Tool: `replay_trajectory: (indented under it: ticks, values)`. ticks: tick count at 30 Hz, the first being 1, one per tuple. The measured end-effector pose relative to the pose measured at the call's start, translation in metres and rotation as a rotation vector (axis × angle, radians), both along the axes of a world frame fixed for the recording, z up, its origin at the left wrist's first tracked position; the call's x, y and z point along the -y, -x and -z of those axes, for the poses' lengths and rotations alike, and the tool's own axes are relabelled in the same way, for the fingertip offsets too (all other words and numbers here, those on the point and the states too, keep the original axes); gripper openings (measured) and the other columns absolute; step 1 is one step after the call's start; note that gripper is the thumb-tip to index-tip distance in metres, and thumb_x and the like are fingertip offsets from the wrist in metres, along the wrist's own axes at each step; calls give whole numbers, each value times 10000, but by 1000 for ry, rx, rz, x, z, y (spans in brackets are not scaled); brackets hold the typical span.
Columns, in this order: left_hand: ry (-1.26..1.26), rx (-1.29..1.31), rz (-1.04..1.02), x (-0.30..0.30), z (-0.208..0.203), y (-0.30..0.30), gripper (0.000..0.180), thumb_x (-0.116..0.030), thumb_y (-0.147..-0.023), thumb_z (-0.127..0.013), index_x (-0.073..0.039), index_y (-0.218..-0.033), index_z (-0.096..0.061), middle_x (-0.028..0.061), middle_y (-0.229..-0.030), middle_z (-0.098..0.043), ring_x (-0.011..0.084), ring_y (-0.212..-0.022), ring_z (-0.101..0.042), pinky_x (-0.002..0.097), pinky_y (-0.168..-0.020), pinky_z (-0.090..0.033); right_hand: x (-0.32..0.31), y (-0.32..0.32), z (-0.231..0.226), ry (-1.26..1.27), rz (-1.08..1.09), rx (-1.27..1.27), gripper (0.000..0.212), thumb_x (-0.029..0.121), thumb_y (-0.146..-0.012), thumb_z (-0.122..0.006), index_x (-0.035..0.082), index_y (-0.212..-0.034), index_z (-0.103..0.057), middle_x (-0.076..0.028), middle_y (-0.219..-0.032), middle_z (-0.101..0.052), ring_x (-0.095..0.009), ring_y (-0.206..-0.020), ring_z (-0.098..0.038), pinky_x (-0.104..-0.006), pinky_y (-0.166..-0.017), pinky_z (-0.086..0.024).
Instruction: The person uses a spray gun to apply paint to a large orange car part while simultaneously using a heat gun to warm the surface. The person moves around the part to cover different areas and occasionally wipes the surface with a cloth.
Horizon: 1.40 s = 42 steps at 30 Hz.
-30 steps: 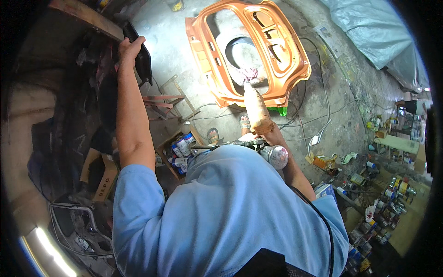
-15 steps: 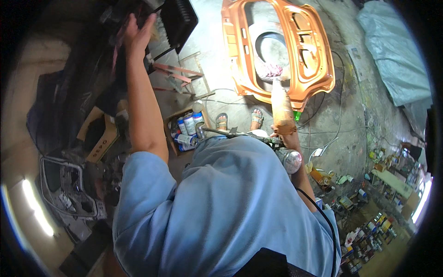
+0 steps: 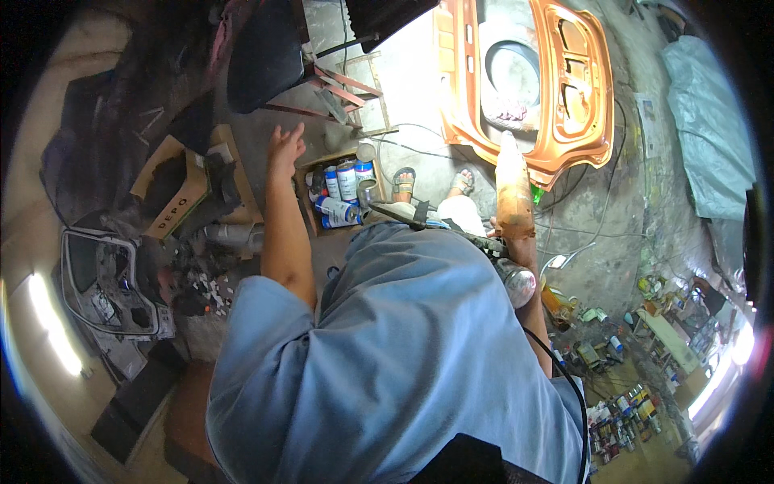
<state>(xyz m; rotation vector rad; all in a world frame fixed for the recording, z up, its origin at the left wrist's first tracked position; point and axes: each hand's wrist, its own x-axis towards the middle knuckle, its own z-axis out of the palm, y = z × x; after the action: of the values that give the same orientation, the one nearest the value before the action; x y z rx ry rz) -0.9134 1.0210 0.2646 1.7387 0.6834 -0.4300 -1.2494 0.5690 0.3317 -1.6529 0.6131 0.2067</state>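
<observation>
My left hand (image 3: 286, 152) is in the air left of the middle, its fingers apart and nothing in them. Nearest to it are a dark panel (image 3: 266, 64) by a reddish metal stand (image 3: 343, 89) and a box of spray cans (image 3: 339, 194). On the right, my right hand (image 3: 497, 229) is mostly hidden behind a long, tapering, tan bottle-like thing (image 3: 514, 198), pale at its far end; a few fingers show at its near end. A rounded silvery cup-like thing (image 3: 516, 284) sits beside my right forearm.
An orange car panel (image 3: 532, 153) stands at the far right of centre, a pale ring-shaped thing inside its opening. Cables (image 3: 601, 226) cross the floor. A cardboard box (image 3: 181, 189) and a bare door frame (image 3: 113, 282) lie left. Several cans (image 3: 625, 419) stand at lower right.
My left hand has come back from beside the black lamp-like panel, nearer to me and right. The view has shifted, and my right hand keeps the tan thing.
</observation>
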Motion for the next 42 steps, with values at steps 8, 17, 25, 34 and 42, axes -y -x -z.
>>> replay_trajectory:
  ticks: [8, 17, 25, 34, 42]
  values:
    - [56, 40, -276, -6, 62, -80, 708, -388, -988, -696, 69, -1432, -388, 201, -1207, -615, 262, -1021, -678, 352, -901, -608, 19, -10, -8, -51, 6, -4, 295, 245, -933, -717, -25, -1051, -729, -101, -920, -743, -191, -783, -728, -333, -687, -582]
    - [36, 11, -436, 6, 39, -92, 585, -319, -1036, -618, 83, -1419, -434, 218, -1335, -555, 300, -1113, -654, 339, -957, -614, 43, -11, 7, 68, -42, 46, 218, 198, -922, -667, 11, -1013, -731, -83, -873, -744, -159, -753, -695, -338, -692, -551]
    - [49, 113, -341, -5, 45, -97, 588, -277, -1082, -514, -25, -1572, -309, 200, -1617, -274, 370, -1388, -446, 417, -1069, -553, 47, -18, 15, 30, -24, 36, 199, 168, -919, -655, 11, -1015, -730, -82, -866, -740, -155, -758, -690, -339, -695, -552]
    - [157, 20, -605, -43, 53, -125, 577, -204, -1056, -562, 5, -1540, -326, 204, -1535, -352, 412, -1295, -482, 399, -910, -659, 40, -48, 13, -45, -3, -42, 165, 151, -905, -682, 14, -979, -734, -67, -849, -736, -139, -766, -681, -331, -693, -546]
    - [56, 98, -667, -38, 23, -185, 634, -221, -1020, -633, 57, -1508, -339, 252, -1499, -365, 422, -1196, -555, 440, -853, -674, 38, -78, 18, 10, -40, -61, 171, 182, -887, -751, 28, -962, -752, -45, -840, -742, -120, -756, -670, -314, -686, -534]
